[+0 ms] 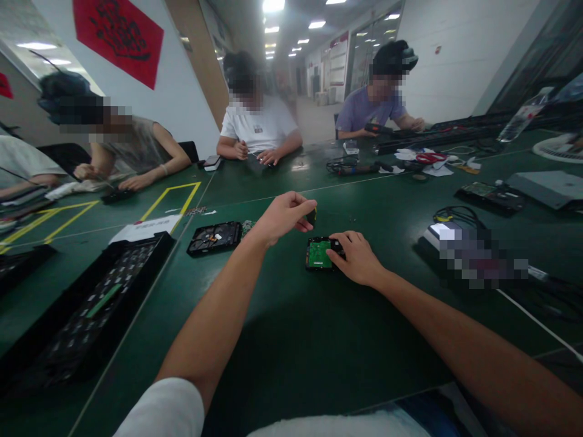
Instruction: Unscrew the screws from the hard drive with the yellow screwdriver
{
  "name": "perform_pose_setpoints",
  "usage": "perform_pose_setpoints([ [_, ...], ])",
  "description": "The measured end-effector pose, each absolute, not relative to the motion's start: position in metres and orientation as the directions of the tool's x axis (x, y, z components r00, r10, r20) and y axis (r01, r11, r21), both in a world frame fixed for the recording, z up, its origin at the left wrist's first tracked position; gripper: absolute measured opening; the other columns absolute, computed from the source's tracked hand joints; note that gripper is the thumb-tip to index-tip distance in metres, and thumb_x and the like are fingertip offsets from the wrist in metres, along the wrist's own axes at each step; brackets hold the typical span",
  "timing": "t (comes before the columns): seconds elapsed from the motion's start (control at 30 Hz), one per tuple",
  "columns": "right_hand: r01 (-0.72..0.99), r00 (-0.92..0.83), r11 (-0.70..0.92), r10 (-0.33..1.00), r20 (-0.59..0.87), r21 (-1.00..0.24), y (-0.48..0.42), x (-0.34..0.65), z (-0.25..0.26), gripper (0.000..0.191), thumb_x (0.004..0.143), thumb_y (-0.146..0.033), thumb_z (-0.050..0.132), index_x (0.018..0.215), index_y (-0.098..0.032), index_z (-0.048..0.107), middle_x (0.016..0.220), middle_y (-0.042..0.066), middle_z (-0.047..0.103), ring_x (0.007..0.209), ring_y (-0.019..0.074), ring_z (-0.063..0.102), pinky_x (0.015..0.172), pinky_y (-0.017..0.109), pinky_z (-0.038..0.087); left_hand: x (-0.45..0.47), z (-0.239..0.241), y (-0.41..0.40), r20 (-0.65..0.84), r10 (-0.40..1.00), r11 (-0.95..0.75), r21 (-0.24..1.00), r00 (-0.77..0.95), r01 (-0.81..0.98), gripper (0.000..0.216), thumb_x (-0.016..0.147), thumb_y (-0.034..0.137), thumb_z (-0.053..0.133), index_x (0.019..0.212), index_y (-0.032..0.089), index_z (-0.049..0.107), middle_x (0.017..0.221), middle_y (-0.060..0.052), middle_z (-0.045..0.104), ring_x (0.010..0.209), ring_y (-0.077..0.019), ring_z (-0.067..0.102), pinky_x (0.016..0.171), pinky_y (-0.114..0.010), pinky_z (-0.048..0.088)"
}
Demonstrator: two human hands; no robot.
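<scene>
A hard drive lies on the green table with its green circuit board facing up. My right hand grips its right side, thumb on the board and fingers along the far edge. Above and just beyond the drive, my left hand is raised, its fingers closed on a small black-and-yellow object. Most of that object is hidden by the fingers, so its kind is unclear. Left of my left forearm rests another hard drive, beside a small heap of metal screws.
A long black tray holding small parts stands at left. At right are a blurred-out device with cables, another drive and a grey box. Several people work across the table; a water bottle is far right.
</scene>
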State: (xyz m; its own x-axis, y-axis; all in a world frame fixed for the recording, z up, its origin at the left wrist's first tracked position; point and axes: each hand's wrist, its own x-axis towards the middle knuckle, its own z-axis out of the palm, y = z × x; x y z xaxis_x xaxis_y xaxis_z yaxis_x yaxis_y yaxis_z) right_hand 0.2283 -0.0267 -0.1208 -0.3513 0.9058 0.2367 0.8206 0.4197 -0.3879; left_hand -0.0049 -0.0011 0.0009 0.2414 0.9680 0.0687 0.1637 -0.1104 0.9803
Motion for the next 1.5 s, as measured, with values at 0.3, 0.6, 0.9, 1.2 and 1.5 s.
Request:
perform_pose_setpoints([
  [0.3,0.827,-0.348,0.42,0.904,0.247,-0.373,-0.027,0.2279,-0.1216,0.048,0.105,-0.056,0.05,0.143,-0.028,0.058,0.135,0.014,0.061,0.127,0.0348,0.054,0.107,0.052,0.046,-0.0061,0.0046,-0.0029,0.072,0.914,-0.134,0.983,0.399,0.13,0.018,0.103,0.027,0.056,0.1,0.015,0.069,0.11,-0.009,0.076,0.061,-0.0108,0.072,0.054,-0.022,0.057],
  [0.6,0.818,-0.36,0.433,0.899,0.251,-0.378,-0.0266,0.2285,-0.1218,0.049,0.105,-0.056,0.05,0.142,-0.026,0.06,0.134,0.016,0.061,0.127,0.0359,0.054,0.107,0.054,0.046,-0.0051,0.0027,-0.0006,0.03,0.948,-0.06,0.995,0.317,0.085,0.017,0.105,0.031,0.058,0.105,0.016,0.067,0.098,-0.008,0.076,0.063,-0.0148,0.075,0.059,-0.025,0.061],
  [0.9,0.816,-0.359,0.435,0.898,0.255,-0.382,-0.0268,0.2286,-0.1213,0.047,0.105,-0.055,0.05,0.141,-0.026,0.059,0.132,0.015,0.062,0.125,0.035,0.054,0.106,0.053,0.046,-0.0056,-0.0032,0.0015,0.126,0.941,-0.199,0.957,0.315,0.211,0.018,0.105,0.035,0.064,0.105,0.018,0.068,0.085,-0.002,0.069,0.06,-0.0112,0.072,0.053,-0.019,0.056],
  [1.2,0.815,-0.363,0.443,0.893,0.266,-0.373,-0.0258,0.2296,-0.1244,0.047,0.105,-0.056,0.049,0.141,-0.027,0.059,0.132,0.015,0.062,0.125,0.0345,0.055,0.105,0.052,0.046,-0.0054,0.0009,-0.0001,0.059,0.945,-0.108,0.985,0.323,0.135,0.024,0.109,0.034,0.053,0.11,0.016,0.069,0.109,-0.01,0.076,0.063,-0.0125,0.075,0.056,-0.023,0.06],
  [1.5,0.818,-0.355,0.434,0.897,0.262,-0.378,-0.0257,0.2284,-0.1234,0.047,0.104,-0.056,0.05,0.14,-0.027,0.06,0.132,0.015,0.062,0.124,0.035,0.055,0.105,0.053,0.047,-0.0062,-0.0041,0.0029,0.112,0.961,-0.166,0.965,0.254,0.201,0.02,0.103,0.035,0.066,0.097,0.018,0.06,0.078,-0.001,0.069,0.057,-0.0149,0.073,0.049,-0.023,0.056],
])
